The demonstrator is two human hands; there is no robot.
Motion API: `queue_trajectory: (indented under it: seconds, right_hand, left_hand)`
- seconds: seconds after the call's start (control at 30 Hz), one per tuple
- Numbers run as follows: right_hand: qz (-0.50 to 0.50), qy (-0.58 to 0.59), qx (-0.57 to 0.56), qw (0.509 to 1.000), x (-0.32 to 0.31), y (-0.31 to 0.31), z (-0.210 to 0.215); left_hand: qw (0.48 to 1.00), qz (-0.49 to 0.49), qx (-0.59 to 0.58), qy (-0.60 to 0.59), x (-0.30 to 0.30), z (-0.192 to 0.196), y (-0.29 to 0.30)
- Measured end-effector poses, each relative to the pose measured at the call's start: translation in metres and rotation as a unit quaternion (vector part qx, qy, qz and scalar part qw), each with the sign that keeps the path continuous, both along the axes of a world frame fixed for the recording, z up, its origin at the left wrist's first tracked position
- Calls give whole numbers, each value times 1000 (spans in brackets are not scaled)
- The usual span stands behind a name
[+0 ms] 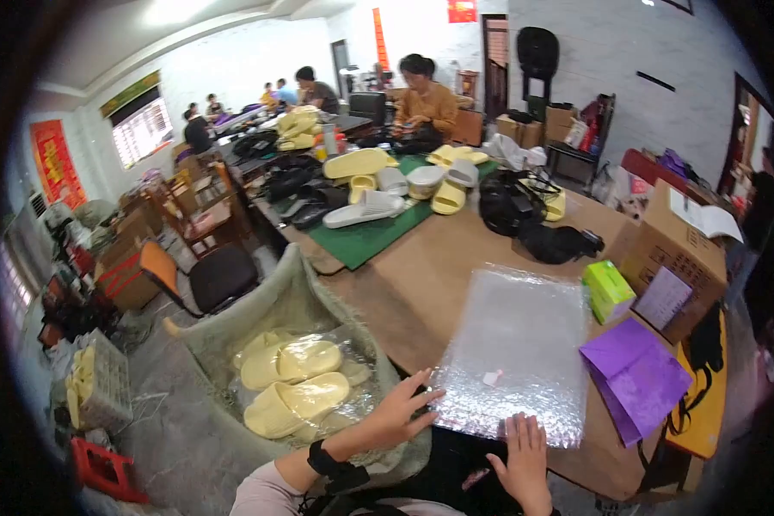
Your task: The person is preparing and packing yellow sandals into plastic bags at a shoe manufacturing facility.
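Bubble-wrap sheet [514,353] flat on table [421,267], open left hand [400,411] and right hand [523,464] touching its near edge, gripping nothing.

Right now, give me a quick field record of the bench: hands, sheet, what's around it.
left hand: open, fingertips on the near-left edge of the bubble wrap sheet
right hand: open, flat at the sheet's near edge
sheet: lies flat on the brown table
right of sheet: green box, purple bag
left, below table: sack holding yellow slippers
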State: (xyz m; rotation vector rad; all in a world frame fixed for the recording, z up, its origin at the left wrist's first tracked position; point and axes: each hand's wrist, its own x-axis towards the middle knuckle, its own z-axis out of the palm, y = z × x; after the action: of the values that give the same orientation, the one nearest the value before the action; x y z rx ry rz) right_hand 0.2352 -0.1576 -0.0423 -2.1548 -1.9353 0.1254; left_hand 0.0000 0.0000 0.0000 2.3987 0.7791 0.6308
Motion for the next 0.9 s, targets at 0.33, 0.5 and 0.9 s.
queue_trajectory:
  seconds: [0.33, 0.5, 0.9]
  right_hand:
    - [12, 11, 32, 999, 2, 4, 5]
    - [-10, 2, 13, 1000, -4, 4, -11]
    - [-17, -5, 1, 1000, -5, 5, -12]
  left_hand:
    - [979, -78, 144, 121, 59, -42, -30]
    - [978, -55, 134, 152, 65, -63, -37]
    - [979, -44, 152, 132, 66, -67, -36]
